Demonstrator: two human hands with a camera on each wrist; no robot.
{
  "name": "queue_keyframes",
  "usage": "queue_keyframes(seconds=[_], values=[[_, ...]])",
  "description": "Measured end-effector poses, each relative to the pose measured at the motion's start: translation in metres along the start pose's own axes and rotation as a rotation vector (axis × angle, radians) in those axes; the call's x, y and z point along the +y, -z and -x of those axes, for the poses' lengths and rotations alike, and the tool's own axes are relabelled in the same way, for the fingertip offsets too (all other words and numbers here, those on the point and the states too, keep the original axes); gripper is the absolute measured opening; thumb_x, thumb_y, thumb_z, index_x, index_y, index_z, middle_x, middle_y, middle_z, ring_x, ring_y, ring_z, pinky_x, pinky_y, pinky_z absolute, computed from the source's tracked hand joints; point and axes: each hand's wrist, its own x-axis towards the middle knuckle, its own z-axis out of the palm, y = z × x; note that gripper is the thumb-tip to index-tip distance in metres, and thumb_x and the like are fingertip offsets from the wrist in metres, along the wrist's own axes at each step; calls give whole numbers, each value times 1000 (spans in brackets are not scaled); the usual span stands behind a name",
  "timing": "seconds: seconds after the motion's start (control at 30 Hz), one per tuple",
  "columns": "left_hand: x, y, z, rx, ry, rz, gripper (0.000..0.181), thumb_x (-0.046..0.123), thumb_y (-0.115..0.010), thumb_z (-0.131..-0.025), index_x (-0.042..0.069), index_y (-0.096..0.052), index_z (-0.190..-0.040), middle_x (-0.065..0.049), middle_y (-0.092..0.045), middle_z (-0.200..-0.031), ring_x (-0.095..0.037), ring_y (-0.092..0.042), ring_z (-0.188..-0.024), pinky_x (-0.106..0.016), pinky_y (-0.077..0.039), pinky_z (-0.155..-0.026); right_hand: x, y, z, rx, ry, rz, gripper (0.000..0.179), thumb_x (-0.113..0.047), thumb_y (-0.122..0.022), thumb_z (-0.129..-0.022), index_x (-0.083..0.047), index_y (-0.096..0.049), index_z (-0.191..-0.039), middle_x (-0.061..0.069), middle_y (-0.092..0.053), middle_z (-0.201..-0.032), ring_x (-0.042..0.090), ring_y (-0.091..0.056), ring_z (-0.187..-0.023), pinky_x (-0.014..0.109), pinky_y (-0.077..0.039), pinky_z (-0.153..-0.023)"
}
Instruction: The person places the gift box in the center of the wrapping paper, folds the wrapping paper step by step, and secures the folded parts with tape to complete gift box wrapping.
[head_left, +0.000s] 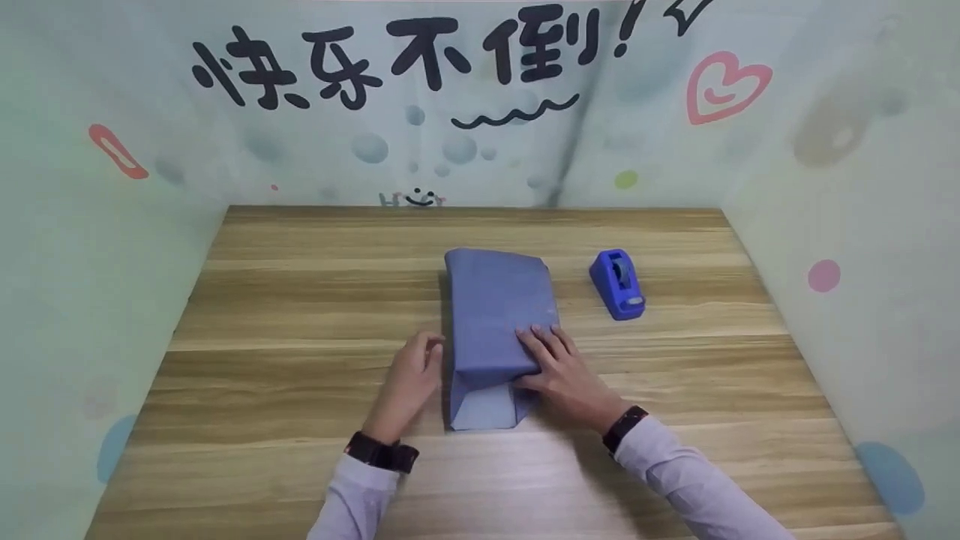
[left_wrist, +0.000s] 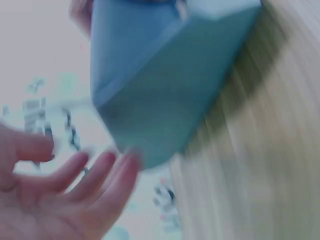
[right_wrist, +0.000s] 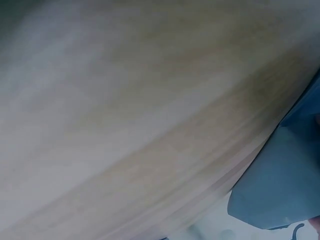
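A box-shaped package wrapped in blue-grey paper lies lengthwise on the table in the head view. Its near end has loose paper, with a paler flap spread out toward the person. My right hand rests on the package's near right edge, fingers extended over the top and thumb by the folded end. Just left of the package, my left hand stands apart from it, fingers loosely bent with nothing held. The left wrist view is blurred, showing the left hand beside the wrapped side. Little of the right hand shows in the right wrist view.
A blue tape dispenser with a roll of tape stands to the right of the package's far half. The wood-grain table is bordered by printed cloth walls at the back and both sides.
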Motion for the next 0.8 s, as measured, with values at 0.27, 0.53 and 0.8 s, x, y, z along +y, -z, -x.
queue_keyframes(seconds=[0.27, 0.53, 0.8], values=[[-20, -9, 18, -211, 135, 135, 29, 17, -42, -99, -3, -58, -87, -12, -59, -77, -16, -54, -70, -28, -47, -64, -4, -3, -3, 44, -20, 15, 19, -13, -66, -77, -26, -70, -89, 25, -42, -136, 47, -43, -121, 63, -32, -100], [-23, -12, 28, -265, 122, 247, 26, 11, -45, -97, -6, -63, -107, -15, -60, -82, -17, -54, -74, -24, -45, -65, -9, -4, -5, 61, -34, 42, 25, -7, -70, -69, -25, -70, -86, 26, -44, -134, 47, -43, -120, 63, -33, -100], [-29, -16, 32, -269, 43, 256, 27, 2, -48, -93, -6, -60, -115, -21, -62, -108, -30, -60, -94, -33, -53, -79, -15, -3, -7, 30, -65, 88, 26, -5, -68, -73, -25, -67, -89, 28, -43, -134, 49, -43, -119, 63, -33, -100]])
